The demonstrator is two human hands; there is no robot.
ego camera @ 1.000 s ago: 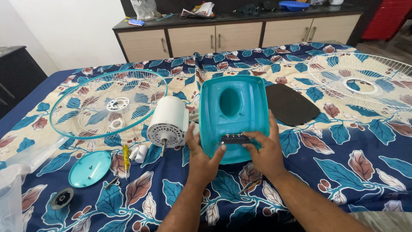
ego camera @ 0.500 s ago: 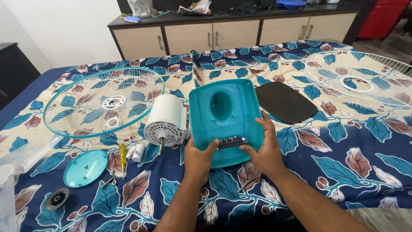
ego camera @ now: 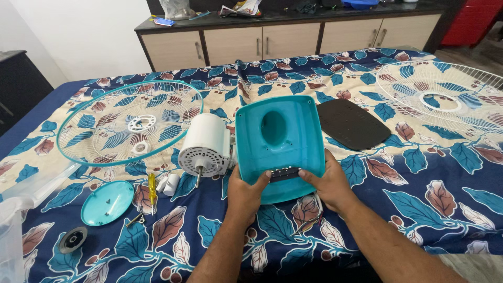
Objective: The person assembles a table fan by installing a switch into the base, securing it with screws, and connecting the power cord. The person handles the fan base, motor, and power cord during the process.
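— Hands first: what does each grip?
— Left hand [ego camera: 245, 195] and right hand [ego camera: 326, 184] both clasp the near edge of the teal housing [ego camera: 277, 144], thumbs pressed on the dark switch strip [ego camera: 284, 173] set in it.
— Where is the housing?
— On the bed [ego camera: 445, 183], hollow side up, tilted toward the viewer, between the white motor [ego camera: 205, 147] and the black plate [ego camera: 352, 124].
— Nearby parts?
— Teal-rimmed grille [ego camera: 128, 121] far left; teal cap [ego camera: 107, 203] and yellow screwdriver [ego camera: 152, 188] below it; white grille [ego camera: 445, 97] far right.
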